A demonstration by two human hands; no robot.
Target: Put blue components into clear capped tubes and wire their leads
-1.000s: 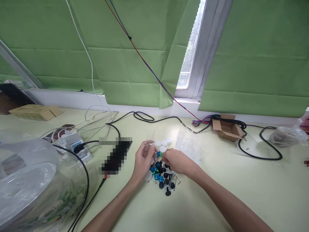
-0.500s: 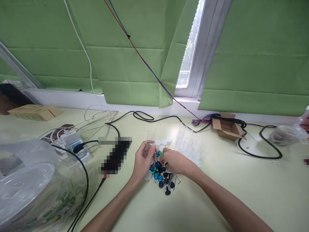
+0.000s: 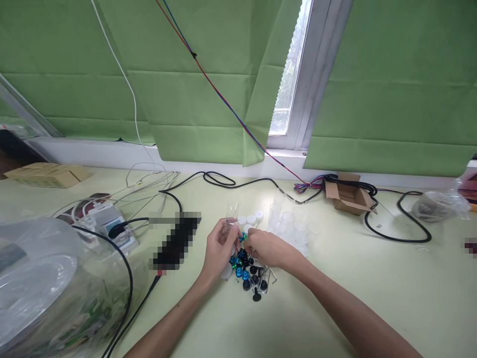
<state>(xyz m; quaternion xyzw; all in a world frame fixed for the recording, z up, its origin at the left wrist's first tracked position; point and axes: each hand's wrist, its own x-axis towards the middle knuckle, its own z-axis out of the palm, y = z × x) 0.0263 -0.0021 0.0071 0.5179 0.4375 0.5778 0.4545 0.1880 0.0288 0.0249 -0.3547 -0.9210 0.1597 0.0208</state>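
One clear tube [image 3: 233,211] is clamped between the thumb and fingers of the left hand [image 3: 219,243], its see-through, glossy upper end left exposed above the grip and its lower part hidden by the fingers. Just beside it, the right hand [image 3: 269,247] is held with its fingers curled and drawn in; whether anything is pinched there cannot be told. Small blue-and-green pieces [image 3: 238,261] with a metallic sheen are seen between and below the two grips, and nearer the viewer are clustered black pieces [image 3: 257,297] with broad, round heads. Bent, silvery metal rods [image 3: 273,276] are scattered beneath the right hand. Beyond the grips, white caps [image 3: 251,219] are grouped, while translucent containers [image 3: 287,224] are gathered just past the right hand. Farther right, an open cardboard box [image 3: 348,201] is set against a black cable [image 3: 400,241] on the pale tabletop [image 3: 372,288].
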